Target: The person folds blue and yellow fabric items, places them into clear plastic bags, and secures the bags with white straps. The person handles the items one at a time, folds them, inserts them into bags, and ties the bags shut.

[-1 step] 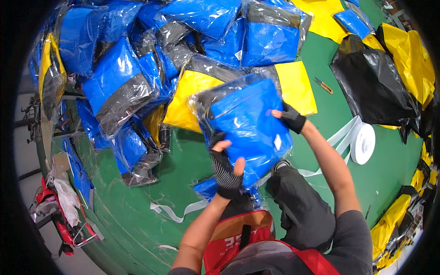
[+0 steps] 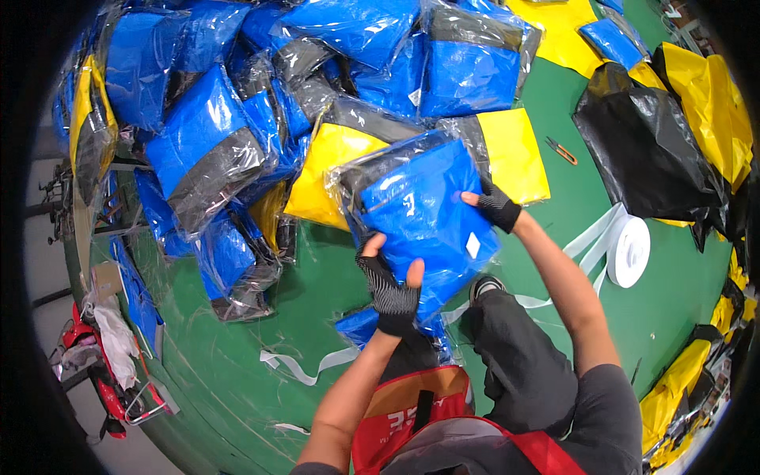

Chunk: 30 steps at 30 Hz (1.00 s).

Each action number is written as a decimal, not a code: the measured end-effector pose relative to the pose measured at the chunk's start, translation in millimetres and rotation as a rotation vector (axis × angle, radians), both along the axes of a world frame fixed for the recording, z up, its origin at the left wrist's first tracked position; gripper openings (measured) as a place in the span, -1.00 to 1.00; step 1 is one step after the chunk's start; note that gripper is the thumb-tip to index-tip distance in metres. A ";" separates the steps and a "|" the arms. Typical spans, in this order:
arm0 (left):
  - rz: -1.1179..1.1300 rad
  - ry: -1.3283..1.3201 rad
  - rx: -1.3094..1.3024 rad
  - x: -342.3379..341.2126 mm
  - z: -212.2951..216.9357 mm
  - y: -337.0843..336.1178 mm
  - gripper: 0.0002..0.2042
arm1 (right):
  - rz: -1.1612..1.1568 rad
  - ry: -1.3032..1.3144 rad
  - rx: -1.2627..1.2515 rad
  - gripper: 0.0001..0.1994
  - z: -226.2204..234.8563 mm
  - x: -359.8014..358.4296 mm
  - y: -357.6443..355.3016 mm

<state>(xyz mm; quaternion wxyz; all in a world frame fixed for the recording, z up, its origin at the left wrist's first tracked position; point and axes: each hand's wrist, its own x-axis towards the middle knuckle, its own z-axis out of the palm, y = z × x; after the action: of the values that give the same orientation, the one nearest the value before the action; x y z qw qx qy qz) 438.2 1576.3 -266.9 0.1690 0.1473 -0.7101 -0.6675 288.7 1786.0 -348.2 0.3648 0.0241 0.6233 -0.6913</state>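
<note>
Between my two hands is a folded blue item in a clear plastic bag (image 2: 423, 210), with a small white label near its lower right corner. My left hand (image 2: 389, 289), in a striped fingerless glove, grips the left edge with the thumb on top. My right hand (image 2: 497, 207), in a black fingerless glove, holds the right edge, its thumb over the blue face and its other fingers hidden beneath. Just below, another blue packet (image 2: 360, 324) lies partly under the held one. A yellow and grey packet (image 2: 328, 170) lies behind it.
Many bagged blue and grey packets (image 2: 210, 142) are heaped at the back left on the green surface (image 2: 309, 269). To the right lie orange-handled thread snips (image 2: 562, 150), a roll of white tape (image 2: 629, 252) with loose strands, and black and yellow sheets (image 2: 641, 134).
The held packet and both hands have shifted very slightly left. Both hands keep their grip.
</note>
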 end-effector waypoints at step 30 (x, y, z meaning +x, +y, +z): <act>-0.001 -0.611 0.635 232.0 -31.0 -145.3 -0.27 | 0.220 -0.258 -0.215 -0.18 71.4 208.8 -111.9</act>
<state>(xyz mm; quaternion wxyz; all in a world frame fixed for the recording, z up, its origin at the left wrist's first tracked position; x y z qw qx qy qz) 670.2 1430.9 -297.8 -0.1029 0.3823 -0.4874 -0.7783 497.5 1674.1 -276.8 0.5152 0.0050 0.4928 -0.7012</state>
